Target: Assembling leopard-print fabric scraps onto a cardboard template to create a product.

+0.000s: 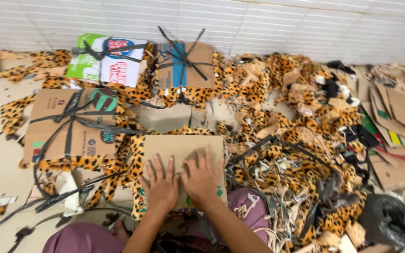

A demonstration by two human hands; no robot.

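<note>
at the lower centre, the left hand (pixel 161 187) and right hand (pixel 202 180) were pressed flat, fingers spread, on the cardboard sheet (pixel 183 150), best kept evenly weighted over the leopard fabric (pixel 127 164).

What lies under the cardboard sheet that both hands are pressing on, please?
Leopard-print fabric pieces stick out beneath the cardboard sheet along its left edge. Both hands press flat on top; whatever lies under its middle is covered.

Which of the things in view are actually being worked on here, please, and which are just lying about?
In hand:
- left hand and right hand, flat on the cardboard sheet
- leopard-print fabric stack beneath it

Lying about:
- tied bundles
- loose scrap heap
- black straps
- flattened cartons
- black bag
</note>
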